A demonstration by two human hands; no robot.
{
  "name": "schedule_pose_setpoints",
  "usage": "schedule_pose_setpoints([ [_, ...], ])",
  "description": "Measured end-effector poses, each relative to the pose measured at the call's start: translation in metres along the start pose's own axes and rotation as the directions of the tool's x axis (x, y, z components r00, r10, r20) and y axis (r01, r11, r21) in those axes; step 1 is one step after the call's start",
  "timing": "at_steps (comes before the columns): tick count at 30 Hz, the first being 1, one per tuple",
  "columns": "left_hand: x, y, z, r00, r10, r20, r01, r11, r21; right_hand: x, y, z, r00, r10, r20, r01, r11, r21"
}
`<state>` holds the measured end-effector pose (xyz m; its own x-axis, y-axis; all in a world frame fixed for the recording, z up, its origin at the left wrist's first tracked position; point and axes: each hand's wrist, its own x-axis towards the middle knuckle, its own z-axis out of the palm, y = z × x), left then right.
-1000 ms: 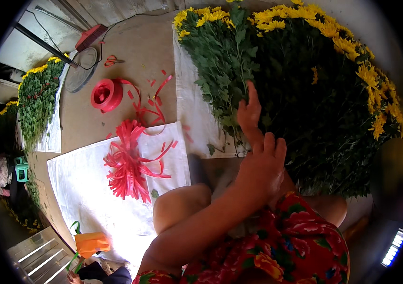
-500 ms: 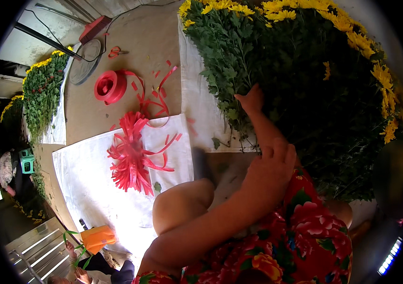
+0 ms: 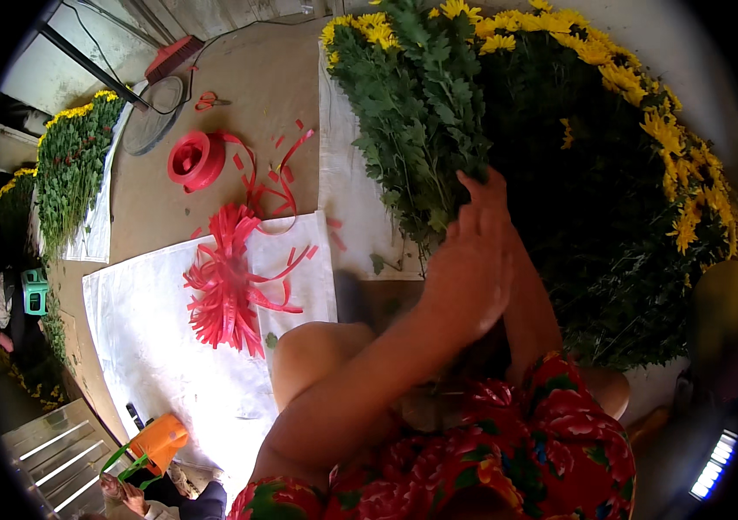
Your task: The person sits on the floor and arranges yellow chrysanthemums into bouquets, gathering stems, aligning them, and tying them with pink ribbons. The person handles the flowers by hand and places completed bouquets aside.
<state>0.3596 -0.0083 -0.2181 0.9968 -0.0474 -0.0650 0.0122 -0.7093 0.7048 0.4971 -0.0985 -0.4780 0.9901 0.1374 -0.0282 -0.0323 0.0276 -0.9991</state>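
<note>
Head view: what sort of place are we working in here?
Probably a flower-bundling work area on a bare floor. A big heap of yellow flowers lies by the hands, cut red ribbon strips rest on a white sheet, and a ribbon spool and more flower rows lie nearby.

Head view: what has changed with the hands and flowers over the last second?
The left hand has slid up over the right hand, and both have pushed further into the green flower stems. Whether they grip a stem is hidden. The red ribbon bundle, ribbon spool and white sheet stayed put.
</note>
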Motion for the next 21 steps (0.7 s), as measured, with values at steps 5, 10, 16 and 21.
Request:
schedule_pose_setpoints([
  [5,0.020,-0.020,-0.020,0.963,-0.199,-0.181,0.124,0.925,-0.360,-0.047,-0.101,-0.025,0.973,0.167,-0.162,-0.189,0.972,-0.138],
  [10,0.045,-0.044,-0.001,0.967,-0.168,-0.194,0.018,0.800,-0.600,-0.079,-0.090,-0.036,0.964,-0.092,-0.248,0.068,0.992,-0.104],
  [16,0.028,-0.004,-0.015,0.994,0.008,-0.113,-0.095,0.599,-0.795,-0.124,-0.098,-0.001,0.965,-0.131,-0.227,0.068,0.962,-0.265],
  [21,0.032,-0.004,-0.037,0.974,-0.092,-0.207,-0.144,0.453,-0.880,-0.140,-0.101,0.018,0.969,-0.242,-0.047,0.175,0.810,-0.560],
])
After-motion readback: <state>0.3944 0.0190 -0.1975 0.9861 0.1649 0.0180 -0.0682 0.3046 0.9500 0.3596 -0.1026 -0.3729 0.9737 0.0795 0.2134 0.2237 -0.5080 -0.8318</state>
